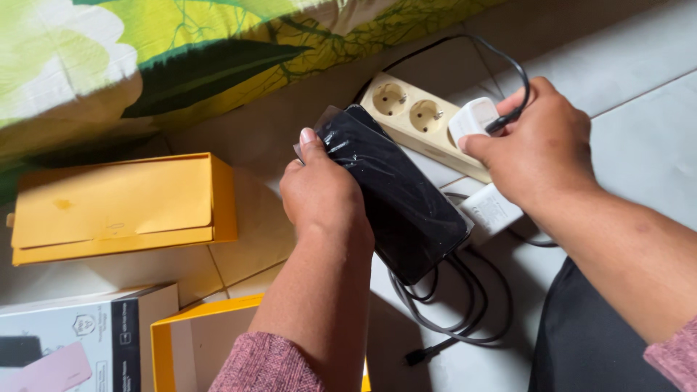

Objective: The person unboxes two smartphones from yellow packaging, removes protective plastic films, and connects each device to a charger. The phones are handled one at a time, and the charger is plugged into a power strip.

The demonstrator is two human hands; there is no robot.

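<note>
From the head camera, the left hand (319, 192) is clamped around a black smartphone (396, 192) wrapped in glossy film, thumb along its near edge, holding it tilted above the floor. The right hand (541, 149) pinches a white charger plug (473, 120) at the end socket of a cream power strip (414, 116), which lies just beyond both hands. A black cable (501, 58) loops out from the plug over the right hand's knuckles. Below the phone, a grey cord (465, 305) lies coiled beside a second white adapter (492, 210). To the left of the left hand sit a yellow box lid (120, 207), an open yellow box tray (192, 341) and a white printed carton (80, 337).

The phone could slip, as the film looks slick and only one hand grips it. The plug may sit crooked if pushed at an angle, and the taut cable could tug it loose.
</note>
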